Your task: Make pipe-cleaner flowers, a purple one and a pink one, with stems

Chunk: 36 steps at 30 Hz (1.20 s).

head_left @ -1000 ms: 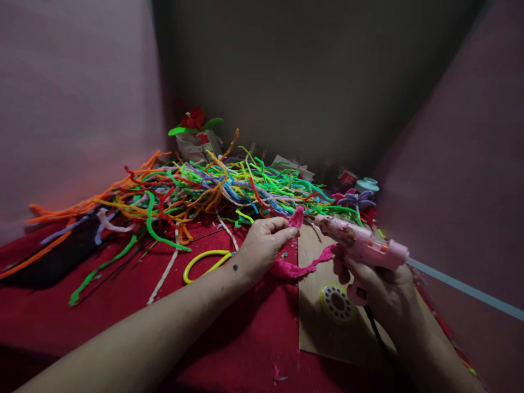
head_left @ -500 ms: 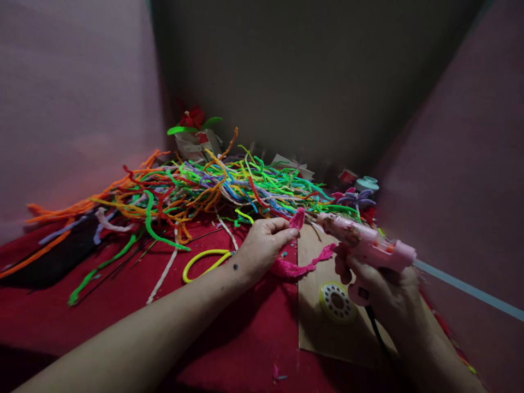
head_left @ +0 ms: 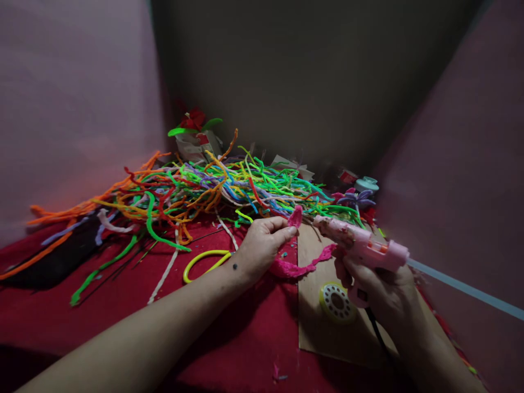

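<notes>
While the glue gun has shifted a hair left over the last half second, the pink tip has drifted that way too, so the gap looks much the same and the work seems about where it was. Left hand's grip is a pinch on that tip, mid-frame; right hand's grip is wrapped round the gun, right of centre. A pink strand curves below over the board; can't tell if it joins the tip. Clutter-wise: big stem pile crowding behind the nozzle, yellow handle left of centre, a roll on the board below the gun, black cord trailing lower right.
</notes>
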Available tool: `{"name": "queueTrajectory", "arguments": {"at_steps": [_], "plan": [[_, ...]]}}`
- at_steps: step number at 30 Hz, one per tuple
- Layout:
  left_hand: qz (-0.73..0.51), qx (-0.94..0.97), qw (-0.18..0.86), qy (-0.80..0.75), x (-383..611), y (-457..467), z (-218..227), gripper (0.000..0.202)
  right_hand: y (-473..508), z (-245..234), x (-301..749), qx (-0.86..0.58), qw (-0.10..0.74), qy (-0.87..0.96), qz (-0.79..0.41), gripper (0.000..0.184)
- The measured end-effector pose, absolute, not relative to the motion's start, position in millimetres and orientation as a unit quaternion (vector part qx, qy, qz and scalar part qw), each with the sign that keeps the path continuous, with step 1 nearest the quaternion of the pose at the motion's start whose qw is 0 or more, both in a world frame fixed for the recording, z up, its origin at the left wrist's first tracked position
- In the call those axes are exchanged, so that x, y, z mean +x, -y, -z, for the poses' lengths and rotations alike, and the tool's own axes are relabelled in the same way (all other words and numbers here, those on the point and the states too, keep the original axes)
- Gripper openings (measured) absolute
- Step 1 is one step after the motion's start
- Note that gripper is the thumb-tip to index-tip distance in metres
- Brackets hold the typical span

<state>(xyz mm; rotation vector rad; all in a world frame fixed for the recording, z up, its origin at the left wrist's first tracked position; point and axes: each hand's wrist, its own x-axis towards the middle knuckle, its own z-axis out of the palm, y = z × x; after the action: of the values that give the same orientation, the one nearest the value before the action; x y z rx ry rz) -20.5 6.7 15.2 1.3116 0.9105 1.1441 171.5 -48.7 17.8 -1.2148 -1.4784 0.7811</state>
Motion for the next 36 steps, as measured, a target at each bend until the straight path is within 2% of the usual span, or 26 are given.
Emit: {"name": "queueTrajectory", "arguments": {"at_steps": [6, 14, 25, 36], "plan": [[-0.482, 0.553, 0.558, -0.387, -20.7, -5.9, -15.3, 0.020, 49.6, -16.3, 173.0, -0.504, 0.520, 0.609, -0.323, 0.016], [-0.474, 0.550, 0.563, -0.394, -21.1, -7.5, -11.4, 0.023, 50.2, -18.6, 171.3, -0.500, 0.513, 0.608, -0.342, 0.020], [-0.485, 0.552, 0.554, -0.392, -20.4, -8.0, -12.1, 0.023, 48.7, -18.2, 171.2, -0.487, 0.510, 0.638, -0.311, 0.012], [-0.483, 0.559, 0.546, -0.394, -20.3, -6.8, -12.4, 0.022, 49.2, -18.6, 171.7, -0.487, 0.516, 0.647, -0.279, 0.018]]}}
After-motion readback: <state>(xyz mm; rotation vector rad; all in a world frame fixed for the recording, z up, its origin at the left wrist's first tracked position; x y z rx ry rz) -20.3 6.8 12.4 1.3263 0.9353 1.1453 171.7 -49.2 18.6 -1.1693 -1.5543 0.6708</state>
